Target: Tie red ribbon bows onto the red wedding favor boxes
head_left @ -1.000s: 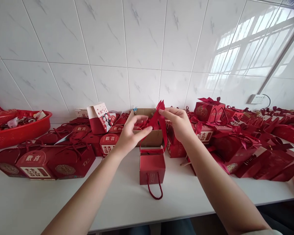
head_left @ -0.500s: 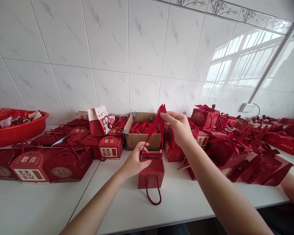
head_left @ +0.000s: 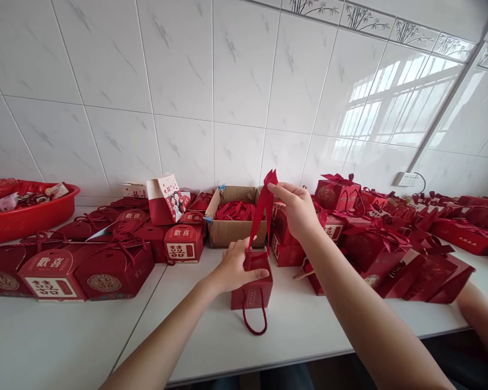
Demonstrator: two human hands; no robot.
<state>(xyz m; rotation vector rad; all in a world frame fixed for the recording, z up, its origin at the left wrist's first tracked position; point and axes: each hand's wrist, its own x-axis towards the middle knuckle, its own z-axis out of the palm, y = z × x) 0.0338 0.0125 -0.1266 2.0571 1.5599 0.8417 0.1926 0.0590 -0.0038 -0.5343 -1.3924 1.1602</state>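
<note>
A glossy red ribbon (head_left: 263, 203), its ends cut to sharp points, rises in a narrow fold above a small red box (head_left: 250, 292) with crisp, square paperboard sides. A twisted cord handle (head_left: 255, 332) hangs in a loop down the box's front and rests on the tabletop. The right hand (head_left: 299, 211) pinches the ribbon near its upper end between thumb and fingertips; the strip runs down from that pinch to the top of the box, directly below. The left hand (head_left: 236, 268) rests at the box's upper left, thumb stretched across it — whether its hidden fingers clasp the box or the ribbon's lower part cannot be told.

Just behind stands an open brown cardboard carton (head_left: 238, 233) heaped with loose red ribbons (head_left: 233, 211), blue clips (head_left: 209, 219) on its edge. Rounded-top red boxes (head_left: 114, 271) with corded ties cluster to the left, near a smooth red plastic basin (head_left: 44, 216) of wrapped sweets; bow-topped boxes (head_left: 337, 195) crowd the right.

All of it sits on a smooth white table (head_left: 203, 336) crossed by a thin seam, against a wall of shiny, grey-veined white tiles (head_left: 179, 65) — a barred window reflected in them, a bamboo-patterned band (head_left: 366, 19) above. Another person's forearm (head_left: 482, 314) shows at far right.
</note>
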